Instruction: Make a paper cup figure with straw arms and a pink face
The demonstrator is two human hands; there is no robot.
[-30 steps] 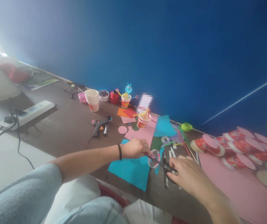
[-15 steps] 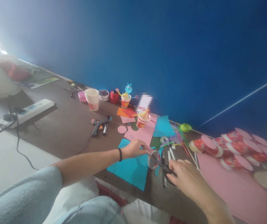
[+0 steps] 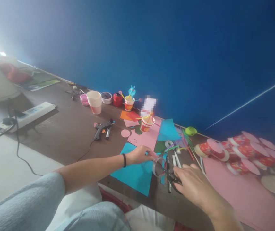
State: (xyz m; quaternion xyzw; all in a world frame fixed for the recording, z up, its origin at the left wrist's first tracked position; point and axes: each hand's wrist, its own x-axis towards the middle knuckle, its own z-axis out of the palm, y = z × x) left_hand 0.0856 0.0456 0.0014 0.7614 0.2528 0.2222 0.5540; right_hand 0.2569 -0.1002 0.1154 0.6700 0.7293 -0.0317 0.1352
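My left hand is closed, its fingertips pinching the pink edge of a paper cup whose round opening faces toward me. In my right hand is a pair of black-handled scissors, with the fingers around the handles. The scissor blades reach left into the cup's opening; whether they are parted is too blurred to tell. Beneath the left hand lies a sheet of turquoise paper. A dark pen-like tool and white markers lie just beyond the scissors.
A hot glue gun and a stack of paper cups stand left of centre. Decorated cups rest at the back. Red patterned cups with pink discs lie at right on pink paper. A power strip sits far left.
The scissors and the cup have shifted very slightly at the opening, with both hands keeping their holds. Everything else stays in place.
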